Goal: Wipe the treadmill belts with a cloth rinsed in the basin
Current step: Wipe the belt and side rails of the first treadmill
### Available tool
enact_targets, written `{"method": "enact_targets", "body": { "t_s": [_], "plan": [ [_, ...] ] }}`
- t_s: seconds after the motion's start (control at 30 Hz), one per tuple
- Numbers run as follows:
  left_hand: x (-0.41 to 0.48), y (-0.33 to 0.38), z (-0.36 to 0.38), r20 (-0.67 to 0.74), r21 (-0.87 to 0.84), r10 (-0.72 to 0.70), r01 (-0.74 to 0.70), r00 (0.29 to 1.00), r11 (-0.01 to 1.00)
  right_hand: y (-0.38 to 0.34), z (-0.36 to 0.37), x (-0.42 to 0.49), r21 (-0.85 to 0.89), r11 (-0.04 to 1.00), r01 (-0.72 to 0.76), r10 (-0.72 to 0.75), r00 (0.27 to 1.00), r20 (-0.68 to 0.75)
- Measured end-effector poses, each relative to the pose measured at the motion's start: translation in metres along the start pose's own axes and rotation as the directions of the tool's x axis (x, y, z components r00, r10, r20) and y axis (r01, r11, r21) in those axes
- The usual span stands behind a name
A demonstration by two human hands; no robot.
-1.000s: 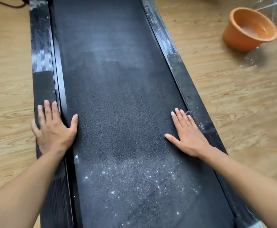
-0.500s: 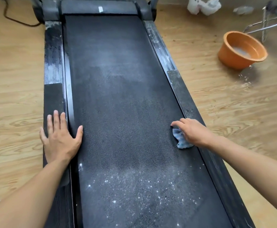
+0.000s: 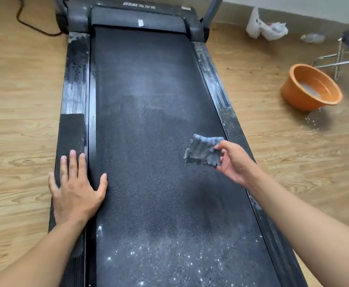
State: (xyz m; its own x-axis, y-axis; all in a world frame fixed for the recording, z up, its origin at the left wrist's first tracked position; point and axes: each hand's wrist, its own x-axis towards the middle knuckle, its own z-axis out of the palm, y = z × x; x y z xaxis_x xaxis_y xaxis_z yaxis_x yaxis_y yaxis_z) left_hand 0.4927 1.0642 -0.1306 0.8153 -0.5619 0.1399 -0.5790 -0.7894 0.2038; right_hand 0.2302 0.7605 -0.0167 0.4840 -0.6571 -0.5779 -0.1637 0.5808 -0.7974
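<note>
Right hand (image 3: 233, 162) has lifted the cloth (image 3: 203, 151) off the belt (image 3: 148, 121), pinching it at the fingertips. Left hand (image 3: 76, 189) stays flat, fingers straight, on the side rail (image 3: 72, 129). Basin (image 3: 311, 90) is well right of the fingers; rinse likely next.

right hand (image 3: 234, 162) has come up off the belt (image 3: 148, 121) now, and the cloth (image 3: 202, 151) is lifted with it, opened out flat, pinched at one edge.

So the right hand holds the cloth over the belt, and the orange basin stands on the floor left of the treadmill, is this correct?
Not quite. The head view shows the orange basin on the floor right of the treadmill, not left. The rest holds: the right hand holds the cloth over the belt.
</note>
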Motion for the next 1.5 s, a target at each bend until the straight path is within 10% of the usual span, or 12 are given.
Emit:
{"method": "enact_targets", "body": {
  "t_s": [0.2, 0.33, 0.43, 0.57, 0.77, 0.93, 1.17, 1.5],
  "plan": [
    [0.001, 0.000, 0.000, -0.008, -0.004, 0.007, -0.007, 1.000, 1.000, 0.010, 0.008, 0.010, 0.250, 0.965, -0.083, 0.097, 0.994, -0.045],
    [0.001, -0.002, 0.002, -0.017, 0.006, 0.008, -0.008, 1.000, 1.000, -0.022, 0.006, 0.045, -0.132, 0.971, 0.199, -0.230, 0.930, -0.286],
    [0.002, -0.003, 0.004, -0.029, 0.009, 0.014, -0.014, 0.999, 1.000, -0.053, -0.008, 0.088, -0.805, 0.564, 0.184, -0.611, 0.749, -0.257],
    [0.002, -0.003, 0.006, -0.029, 0.018, 0.014, -0.013, 0.999, 1.000, -0.033, -0.007, 0.127, -0.976, 0.195, 0.101, -0.400, 0.916, 0.015],
    [0.002, -0.004, 0.008, -0.010, 0.023, 0.014, -0.014, 1.000, 1.000, -0.024, -0.003, 0.153, -0.986, 0.103, 0.128, -0.667, 0.744, 0.027],
    [0.004, -0.003, 0.007, -0.001, 0.039, 0.018, -0.018, 1.000, 0.999, -0.005, -0.009, 0.188, -0.997, -0.073, 0.002, -0.479, 0.877, 0.037],
    [0.004, -0.003, 0.005, 0.029, 0.044, 0.014, -0.015, 0.999, 0.999, 0.002, 0.049, 0.194, -0.999, 0.050, -0.001, -0.514, 0.858, -0.027],
    [0.004, -0.001, 0.002, 0.050, 0.063, 0.016, -0.020, 0.999, 0.998, 0.095, 0.293, 0.134, -0.817, -0.255, 0.517, -0.293, 0.764, 0.575]
  ]
}}
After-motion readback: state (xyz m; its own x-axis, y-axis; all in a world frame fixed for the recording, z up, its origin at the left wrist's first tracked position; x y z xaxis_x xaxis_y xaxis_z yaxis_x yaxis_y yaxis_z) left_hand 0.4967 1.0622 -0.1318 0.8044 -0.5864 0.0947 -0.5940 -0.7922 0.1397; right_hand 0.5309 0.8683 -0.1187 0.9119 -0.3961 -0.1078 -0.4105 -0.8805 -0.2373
